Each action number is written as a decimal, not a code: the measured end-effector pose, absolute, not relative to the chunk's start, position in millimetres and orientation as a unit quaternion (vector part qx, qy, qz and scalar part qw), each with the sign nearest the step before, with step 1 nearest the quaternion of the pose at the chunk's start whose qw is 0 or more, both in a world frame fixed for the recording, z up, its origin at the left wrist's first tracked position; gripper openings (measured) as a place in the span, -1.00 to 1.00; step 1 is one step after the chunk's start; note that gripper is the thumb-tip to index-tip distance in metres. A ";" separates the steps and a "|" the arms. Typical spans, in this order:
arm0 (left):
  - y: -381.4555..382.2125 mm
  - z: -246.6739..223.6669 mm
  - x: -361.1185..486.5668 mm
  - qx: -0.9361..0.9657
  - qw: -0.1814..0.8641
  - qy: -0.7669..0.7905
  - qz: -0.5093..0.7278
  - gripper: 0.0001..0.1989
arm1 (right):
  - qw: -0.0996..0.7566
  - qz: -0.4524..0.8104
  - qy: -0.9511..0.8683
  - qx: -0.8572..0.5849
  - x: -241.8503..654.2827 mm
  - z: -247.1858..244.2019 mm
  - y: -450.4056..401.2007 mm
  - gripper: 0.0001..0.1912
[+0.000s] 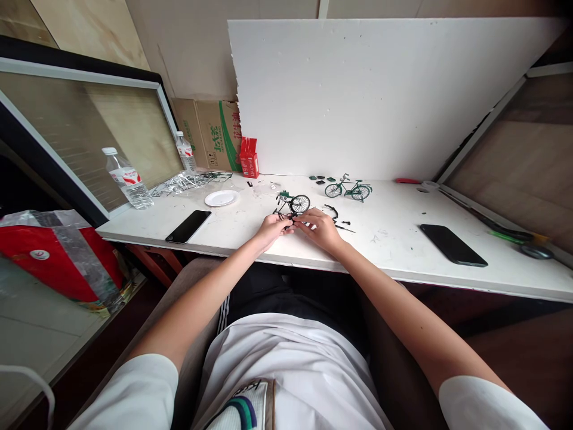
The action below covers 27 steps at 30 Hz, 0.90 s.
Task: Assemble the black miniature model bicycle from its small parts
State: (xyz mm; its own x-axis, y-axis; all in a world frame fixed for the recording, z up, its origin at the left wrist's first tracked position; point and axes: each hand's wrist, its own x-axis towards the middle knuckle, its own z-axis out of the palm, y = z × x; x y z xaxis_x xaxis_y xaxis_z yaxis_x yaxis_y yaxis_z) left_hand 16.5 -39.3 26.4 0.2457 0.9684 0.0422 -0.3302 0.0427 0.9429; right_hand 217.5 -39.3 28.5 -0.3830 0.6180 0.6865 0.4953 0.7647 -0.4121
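Observation:
A partly built model bicycle [299, 204], black and dark green with one spoked wheel showing, is between my hands near the table's front edge. My left hand [270, 232] has its fingers closed on the bicycle's lower part. Against the same spot, the fingertips of my right hand [320, 229] are pinched together; any small part between them is hidden. Just beyond my right hand lie a curved black strip [332, 210] and a thin black rod [345, 229]. Farther back, a complete green model bicycle [348, 190] stands upright.
Small dark green pieces [320, 180] lie behind. To the left are a white plate [222, 198], a black phone [188, 226], a water bottle [129, 181] and plastic part frames [197, 181]. Another phone [452, 244] lies right. A white board [385, 95] stands at the back.

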 end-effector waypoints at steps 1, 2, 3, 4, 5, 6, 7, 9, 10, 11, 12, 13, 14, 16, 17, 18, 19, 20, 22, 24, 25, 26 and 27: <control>-39.8 26.8 16.5 0.470 0.635 0.342 0.509 -0.87 | 0.441 0.065 -0.830 -0.335 217.6 28.3 -39.0 -0.70; -40.4 27.3 16.5 0.473 0.634 0.342 0.508 -0.87 | 0.440 0.061 -0.831 -0.334 217.7 28.0 -38.7 -0.70; -41.0 27.8 16.5 0.475 0.633 0.342 0.507 -0.88 | 0.439 0.059 -0.833 -0.332 217.8 27.7 -38.3 -0.70; -41.5 28.2 16.5 0.475 0.633 0.343 0.506 -0.89 | 0.439 0.058 -0.834 -0.330 217.9 27.4 -38.1 -0.71; -41.9 28.5 16.4 0.475 0.633 0.343 0.506 -0.88 | 0.439 0.057 -0.835 -0.328 218.0 27.1 -37.9 -0.71; -42.2 28.7 16.4 0.475 0.633 0.344 0.506 -0.88 | 0.440 0.056 -0.835 -0.325 218.1 27.0 -37.8 -0.72; -42.3 28.8 16.4 0.474 0.634 0.344 0.506 -0.88 | 0.440 0.053 -0.836 -0.323 218.2 27.0 -37.8 -0.73; -42.1 28.8 16.4 0.471 0.634 0.345 0.507 -0.87 | 0.439 0.047 -0.838 -0.322 218.3 27.5 -38.2 -0.73; -41.9 28.7 16.4 0.470 0.634 0.346 0.508 -0.86 | 0.437 0.044 -0.838 -0.323 218.3 28.0 -38.6 -0.72; -41.7 28.6 16.4 0.468 0.634 0.347 0.508 -0.86 | 0.436 0.041 -0.839 -0.324 218.3 28.7 -39.1 -0.72; -41.6 28.6 16.4 0.467 0.634 0.349 0.509 -0.86 | 0.436 0.038 -0.839 -0.325 218.3 29.5 -39.6 -0.72; -41.5 28.6 16.4 0.467 0.634 0.349 0.508 -0.86 | 0.436 0.036 -0.838 -0.325 218.2 30.3 -40.2 -0.72; -41.5 28.6 16.3 0.467 0.635 0.347 0.508 -0.86 | 0.435 0.033 -0.839 -0.326 218.1 31.2 -40.8 -0.73; -41.7 28.9 16.1 0.470 0.638 0.341 0.506 -0.85 | 0.431 0.027 -0.841 -0.327 217.8 32.7 -41.9 -0.74; -41.9 29.1 15.9 0.471 0.639 0.338 0.505 -0.85 | 0.427 0.024 -0.842 -0.329 217.6 33.3 -42.3 -0.75; -42.1 29.4 15.8 0.472 0.639 0.338 0.505 -0.84 | 0.424 0.021 -0.843 -0.331 217.4 33.7 -42.6 -0.75; -42.4 29.6 15.8 0.472 0.638 0.339 0.506 -0.84 | 0.421 0.017 -0.843 -0.334 217.2 34.1 -42.9 -0.75; -42.7 29.8 15.8 0.471 0.638 0.339 0.507 -0.83 | 0.418 0.014 -0.844 -0.336 217.0 34.5 -43.1 -0.75; -43.4 30.5 15.9 0.472 0.638 0.334 0.509 -0.82 | 0.412 0.007 -0.846 -0.339 217.0 35.7 -43.5 -0.75; -44.3 31.2 16.0 0.476 0.640 0.323 0.509 -0.81 | 0.402 -0.002 -0.851 -0.338 217.4 37.8 -44.2 -0.76; -44.6 31.7 16.0 0.478 0.641 0.320 0.508 -0.80 | 0.397 -0.007 -0.853 -0.338 217.6 39.2 -44.6 -0.76; -45.0 32.1 16.0 0.480 0.641 0.318 0.508 -0.80 | 0.393 -0.012 -0.855 -0.339 217.9 40.8 -45.1 -0.77; -45.2 32.5 16.0 0.482 0.641 0.317 0.506 -0.80 | 0.388 -0.017 -0.856 -0.341 218.1 42.4 -45.6 -0.77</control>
